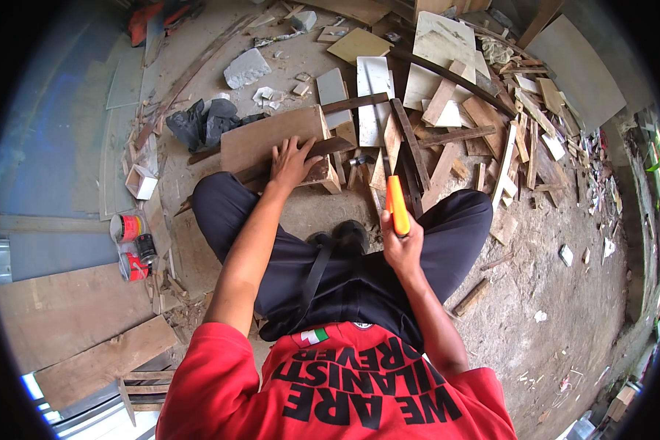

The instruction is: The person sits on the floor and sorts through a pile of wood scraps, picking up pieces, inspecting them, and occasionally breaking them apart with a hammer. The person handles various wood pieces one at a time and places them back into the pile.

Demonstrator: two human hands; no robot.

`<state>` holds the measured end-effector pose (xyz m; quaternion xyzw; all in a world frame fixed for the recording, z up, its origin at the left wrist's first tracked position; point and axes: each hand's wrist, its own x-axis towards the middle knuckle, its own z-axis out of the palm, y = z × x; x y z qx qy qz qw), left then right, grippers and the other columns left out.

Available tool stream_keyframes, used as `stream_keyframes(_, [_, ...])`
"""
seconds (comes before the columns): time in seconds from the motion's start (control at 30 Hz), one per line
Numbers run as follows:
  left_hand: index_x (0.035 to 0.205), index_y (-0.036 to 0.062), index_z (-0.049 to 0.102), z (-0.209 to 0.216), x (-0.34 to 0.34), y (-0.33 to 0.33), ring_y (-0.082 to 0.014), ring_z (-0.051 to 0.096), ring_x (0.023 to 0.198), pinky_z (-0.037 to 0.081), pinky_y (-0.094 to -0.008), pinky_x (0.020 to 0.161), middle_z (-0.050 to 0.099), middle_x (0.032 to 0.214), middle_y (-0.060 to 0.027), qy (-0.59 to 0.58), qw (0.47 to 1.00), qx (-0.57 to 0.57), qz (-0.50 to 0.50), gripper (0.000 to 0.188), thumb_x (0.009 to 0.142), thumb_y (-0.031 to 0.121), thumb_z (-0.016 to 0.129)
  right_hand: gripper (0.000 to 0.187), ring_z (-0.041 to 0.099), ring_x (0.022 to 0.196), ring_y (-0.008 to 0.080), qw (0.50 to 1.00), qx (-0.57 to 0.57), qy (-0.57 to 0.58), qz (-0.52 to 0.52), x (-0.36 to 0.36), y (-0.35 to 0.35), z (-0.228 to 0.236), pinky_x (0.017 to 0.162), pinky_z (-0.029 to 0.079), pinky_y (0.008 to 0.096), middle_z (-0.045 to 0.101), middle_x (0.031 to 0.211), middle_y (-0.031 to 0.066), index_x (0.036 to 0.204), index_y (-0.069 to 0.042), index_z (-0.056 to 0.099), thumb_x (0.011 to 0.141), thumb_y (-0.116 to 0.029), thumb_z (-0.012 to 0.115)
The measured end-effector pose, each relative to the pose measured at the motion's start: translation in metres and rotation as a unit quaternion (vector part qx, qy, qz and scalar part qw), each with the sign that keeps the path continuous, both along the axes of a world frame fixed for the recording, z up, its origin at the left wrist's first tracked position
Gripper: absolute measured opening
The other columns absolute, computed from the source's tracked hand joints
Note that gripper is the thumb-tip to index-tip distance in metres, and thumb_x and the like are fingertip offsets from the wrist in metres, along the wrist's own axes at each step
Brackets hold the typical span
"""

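Note:
My left hand (292, 163) lies with its fingers spread on a dark wood strip (336, 145) and the broad brown board (260, 139) beside it. The strip rests across a low wooden block (323, 176), its far end jutting out to the right. In my right hand (403, 246) is a handsaw with an orange and yellow handle (397, 207). It points away from me, and its thin blade is seen nearly edge-on, so its full shape is hard to make out. The saw is to the right of the strip, apart from it. A hammer (360, 160) lies close to the block's right end.
Wood offcuts (447, 139) are heaped ahead and to the right. Black plastic (205, 121) and a white chunk (246, 69) lie ahead left. Several tins (130, 229) stand at left near loose planks (103, 359). Bare concrete floor (543, 279) stretches to the right.

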<state>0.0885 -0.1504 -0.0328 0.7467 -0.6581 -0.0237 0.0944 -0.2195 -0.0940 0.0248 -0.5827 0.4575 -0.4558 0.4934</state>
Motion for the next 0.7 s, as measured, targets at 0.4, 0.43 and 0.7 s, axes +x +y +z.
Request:
stream_keyframes(0.4, [0.118, 0.0108, 0.062, -0.021, -0.047, -0.023, -0.0299, 0.056, 0.101, 0.040, -0.0451, 0.087, 0.060, 0.107, -0.0067, 0.067, 0.973, -0.221, 0.018, 0.039, 0.088, 0.035, 0.065, 0.034, 0.041, 0.048, 0.0133, 0.995, 0.012, 0.066, 0.073, 0.021, 0.013, -0.016, 0.048, 0.038, 0.0320, 0.044, 0.054, 0.0083, 0.071, -0.001, 0.050, 0.090, -0.022, 0.069])
stream_keyframes(0.43, [0.115, 0.0117, 0.063, -0.021, -0.048, -0.022, -0.0291, 0.056, 0.099, 0.041, -0.0437, 0.084, 0.061, 0.104, -0.0055, 0.063, 0.968, -0.242, 0.013, 0.035, 0.088, 0.034, 0.065, 0.035, 0.040, 0.049, 0.0131, 0.995, 0.020, 0.067, 0.069, 0.021, 0.015, -0.017, 0.048, 0.038, 0.0320, 0.044, 0.054, 0.0081, 0.070, -0.001, 0.050, 0.090, -0.022, 0.069])
stream_keyframes(0.7, [0.113, 0.0194, 0.067, -0.019, -0.043, -0.019, -0.0287, 0.055, 0.097, 0.040, -0.0445, 0.083, 0.058, 0.100, -0.0061, 0.074, 0.977, -0.199, 0.015, 0.028, 0.087, 0.028, 0.065, 0.035, 0.036, 0.049, 0.0114, 0.996, 0.030, 0.070, 0.055, 0.030, 0.021, -0.010, 0.047, 0.036, 0.0314, 0.041, 0.052, 0.0061, 0.069, -0.001, 0.050, 0.091, -0.022, 0.069])
